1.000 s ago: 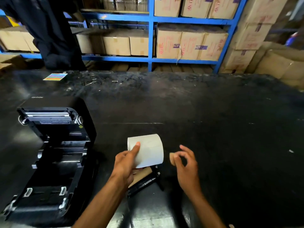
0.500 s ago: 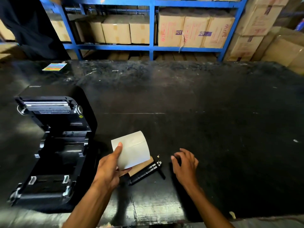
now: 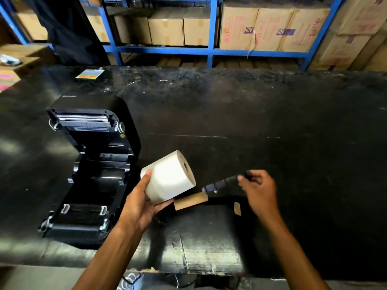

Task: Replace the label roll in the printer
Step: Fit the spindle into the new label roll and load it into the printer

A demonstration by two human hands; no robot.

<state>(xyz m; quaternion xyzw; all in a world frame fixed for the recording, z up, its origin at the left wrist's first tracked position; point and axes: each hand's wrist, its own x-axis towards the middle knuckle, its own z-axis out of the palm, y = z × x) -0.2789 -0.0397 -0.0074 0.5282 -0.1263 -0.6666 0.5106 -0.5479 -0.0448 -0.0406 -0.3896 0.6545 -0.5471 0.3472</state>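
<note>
A black label printer (image 3: 92, 168) stands at the left of the dark table with its lid swung up and its roll bay showing. My left hand (image 3: 139, 203) grips a full white label roll (image 3: 169, 176) just right of the printer, the core hole facing right. My right hand (image 3: 258, 190) pinches the end of a black roll spindle (image 3: 224, 183) and holds it above the table, pointing toward the roll. A brown cardboard core (image 3: 190, 203) lies on the table under the roll.
A small brown scrap (image 3: 237, 208) lies near my right wrist. A colourful card (image 3: 90, 74) sits at the table's far left. Blue shelving with cardboard boxes (image 3: 272, 28) runs behind the table. A person in dark clothes (image 3: 69, 32) stands at the back left.
My right hand has picked the black spindle up off the table and raised it. My left hand has turned the white roll so its core hole faces right.
</note>
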